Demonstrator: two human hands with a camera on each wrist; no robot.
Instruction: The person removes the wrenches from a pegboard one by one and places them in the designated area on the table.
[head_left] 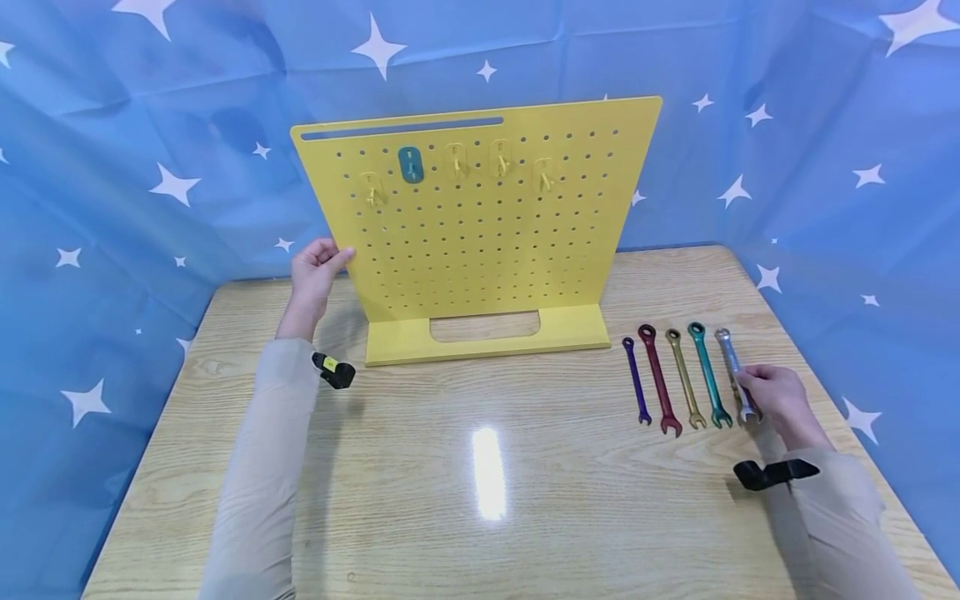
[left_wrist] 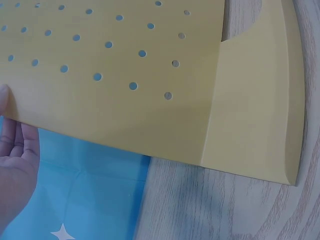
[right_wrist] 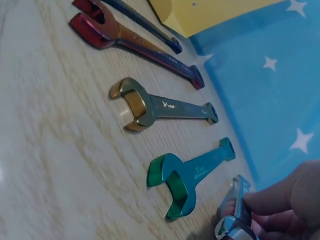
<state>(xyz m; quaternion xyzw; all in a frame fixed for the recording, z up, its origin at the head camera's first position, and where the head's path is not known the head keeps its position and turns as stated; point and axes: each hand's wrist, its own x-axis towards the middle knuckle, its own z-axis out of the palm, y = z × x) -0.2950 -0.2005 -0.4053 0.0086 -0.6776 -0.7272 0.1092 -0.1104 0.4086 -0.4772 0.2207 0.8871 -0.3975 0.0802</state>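
Observation:
My left hand (head_left: 313, 273) grips the left edge of a yellow pegboard (head_left: 480, 242), thumb on the front face and fingers behind, as the left wrist view also shows. At the far right of the row of wrenches, my right hand (head_left: 780, 402) pinches a silver combination wrench (head_left: 727, 350) by its shank. In the right wrist view the thumb lies along this silver wrench (right_wrist: 242, 207), and its near end is partly cut off. A teal wrench (head_left: 707, 371) lies just left of it, followed by gold (head_left: 684, 371), red (head_left: 660, 379) and purple (head_left: 637, 379) ones.
The pegboard stands upright on its yellow base (head_left: 573, 327) at the back of the wooden table (head_left: 420, 467). Several yellow hooks (head_left: 501, 158) and one teal hook (head_left: 411, 165) are mounted high on it. A blue star-patterned cloth (head_left: 825, 208) hangs behind.

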